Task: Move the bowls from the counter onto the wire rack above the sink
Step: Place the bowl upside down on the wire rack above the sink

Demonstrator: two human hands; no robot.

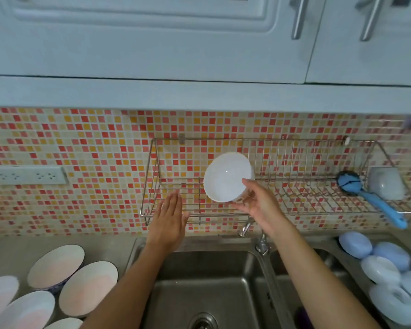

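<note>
A round white ceramic bowl (227, 177) is held tilted on edge over the middle of the wall-mounted stainless wire rack (271, 211), its rim pinched between thumb and curled fingers of the right hand (259, 205). The left hand (170, 218) is raised flat before the rack's left end, fingers straight and pressed together. More white bowls (55, 267) are left on the grey counter (7, 252) beside the steel sink (209, 276).

White bowl (226, 177), red-orange-cream mosaic tiles (93, 148), silver wire rack (294, 181), blue brush (370, 198)
</note>
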